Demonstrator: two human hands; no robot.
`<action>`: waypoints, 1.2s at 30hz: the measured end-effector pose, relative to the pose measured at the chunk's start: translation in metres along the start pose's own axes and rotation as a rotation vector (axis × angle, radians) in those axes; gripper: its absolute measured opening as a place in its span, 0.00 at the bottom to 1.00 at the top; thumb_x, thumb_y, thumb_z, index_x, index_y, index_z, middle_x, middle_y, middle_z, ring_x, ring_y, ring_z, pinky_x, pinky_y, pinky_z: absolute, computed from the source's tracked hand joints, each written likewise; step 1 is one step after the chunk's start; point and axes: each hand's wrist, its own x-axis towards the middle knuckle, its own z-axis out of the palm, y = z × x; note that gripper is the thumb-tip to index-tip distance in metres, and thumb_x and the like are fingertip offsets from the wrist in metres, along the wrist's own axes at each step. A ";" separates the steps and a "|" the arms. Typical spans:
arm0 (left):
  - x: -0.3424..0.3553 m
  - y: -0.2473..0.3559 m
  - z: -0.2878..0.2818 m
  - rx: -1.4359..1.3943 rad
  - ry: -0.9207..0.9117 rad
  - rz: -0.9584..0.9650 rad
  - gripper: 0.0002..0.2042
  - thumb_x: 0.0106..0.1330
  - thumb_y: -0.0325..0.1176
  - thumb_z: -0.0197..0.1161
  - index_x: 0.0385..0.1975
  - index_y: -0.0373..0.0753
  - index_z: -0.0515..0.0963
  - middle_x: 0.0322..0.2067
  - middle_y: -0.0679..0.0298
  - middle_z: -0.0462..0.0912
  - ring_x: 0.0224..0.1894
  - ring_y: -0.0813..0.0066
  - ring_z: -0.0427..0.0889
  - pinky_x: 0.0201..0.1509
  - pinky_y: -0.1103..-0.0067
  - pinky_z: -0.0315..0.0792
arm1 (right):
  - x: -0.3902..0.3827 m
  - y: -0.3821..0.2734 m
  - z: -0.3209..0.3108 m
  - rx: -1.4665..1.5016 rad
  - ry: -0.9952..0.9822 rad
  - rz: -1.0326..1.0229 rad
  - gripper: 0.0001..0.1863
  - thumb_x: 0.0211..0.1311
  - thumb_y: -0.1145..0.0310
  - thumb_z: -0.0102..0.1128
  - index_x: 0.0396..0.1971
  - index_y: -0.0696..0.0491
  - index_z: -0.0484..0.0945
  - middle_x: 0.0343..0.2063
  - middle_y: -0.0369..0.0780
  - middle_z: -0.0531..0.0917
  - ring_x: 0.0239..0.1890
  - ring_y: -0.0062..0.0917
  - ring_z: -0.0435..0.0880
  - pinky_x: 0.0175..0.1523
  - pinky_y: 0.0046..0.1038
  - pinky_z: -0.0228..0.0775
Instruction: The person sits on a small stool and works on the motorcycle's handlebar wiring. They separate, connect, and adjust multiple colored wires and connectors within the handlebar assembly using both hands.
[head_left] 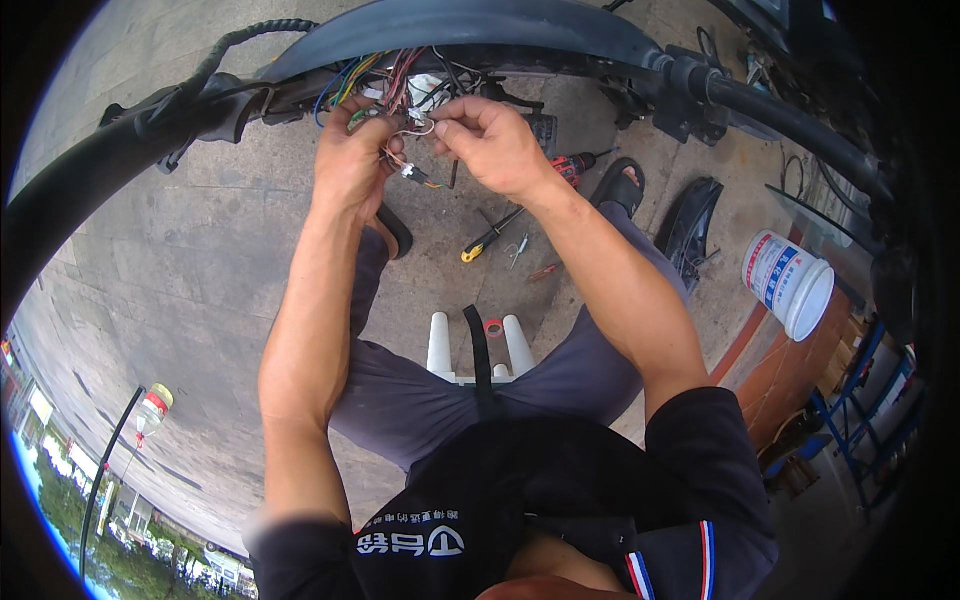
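A bundle of coloured wires [400, 72] hangs from under the dark front panel [460, 30] of what looks like a scooter or bike with handlebars. Into this bundle reaches my left hand [350, 155], its fingers closed around some of the wires. My right hand [495, 150] is closed in a pinch on a thin pale wire [425, 130], close to my left fingertips. Below my fingers dangles a white plug connector [410, 172] with coloured leads. The wire ends between my fingers are too small to make out.
On the paving lie a yellow-and-black screwdriver [485, 240], a red power drill [570, 168] and a black plastic panel [690, 220]. A white bucket [800, 290] stands at the right. Handlebar tubes [120, 150] flank my hands. White stool legs [440, 345] show between my knees.
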 end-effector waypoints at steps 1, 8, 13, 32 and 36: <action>0.001 0.000 -0.001 0.001 0.000 0.000 0.22 0.59 0.19 0.58 0.53 0.33 0.61 0.30 0.60 0.77 0.23 0.79 0.75 0.24 0.81 0.70 | 0.001 0.001 -0.001 -0.006 -0.009 -0.005 0.11 0.63 0.71 0.55 0.40 0.61 0.79 0.29 0.37 0.84 0.31 0.18 0.82 0.38 0.22 0.75; 0.003 0.001 -0.004 0.017 -0.007 0.001 0.17 0.63 0.21 0.57 0.50 0.35 0.63 0.32 0.58 0.77 0.23 0.76 0.75 0.25 0.80 0.71 | -0.001 -0.004 -0.002 -0.015 -0.014 0.041 0.11 0.66 0.73 0.51 0.42 0.62 0.78 0.34 0.40 0.86 0.33 0.18 0.82 0.40 0.22 0.75; 0.001 0.001 -0.003 0.061 0.022 -0.004 0.16 0.63 0.22 0.58 0.50 0.35 0.65 0.31 0.59 0.78 0.23 0.76 0.75 0.24 0.82 0.70 | -0.002 -0.005 -0.004 -0.030 -0.018 0.038 0.11 0.67 0.74 0.50 0.44 0.62 0.77 0.36 0.39 0.85 0.34 0.18 0.81 0.41 0.22 0.75; 0.000 -0.002 -0.003 0.099 -0.019 0.082 0.28 0.55 0.19 0.62 0.56 0.28 0.60 0.34 0.57 0.81 0.25 0.79 0.74 0.26 0.84 0.66 | -0.001 -0.007 -0.001 -0.069 -0.036 0.032 0.10 0.63 0.74 0.58 0.42 0.61 0.80 0.33 0.37 0.83 0.32 0.15 0.78 0.38 0.19 0.72; 0.005 -0.009 -0.006 0.037 -0.012 0.131 0.27 0.53 0.15 0.57 0.55 0.28 0.60 0.36 0.56 0.81 0.25 0.77 0.74 0.27 0.84 0.66 | -0.007 -0.009 -0.001 -0.269 -0.082 -0.036 0.09 0.62 0.74 0.59 0.40 0.60 0.81 0.30 0.34 0.82 0.28 0.13 0.78 0.34 0.20 0.71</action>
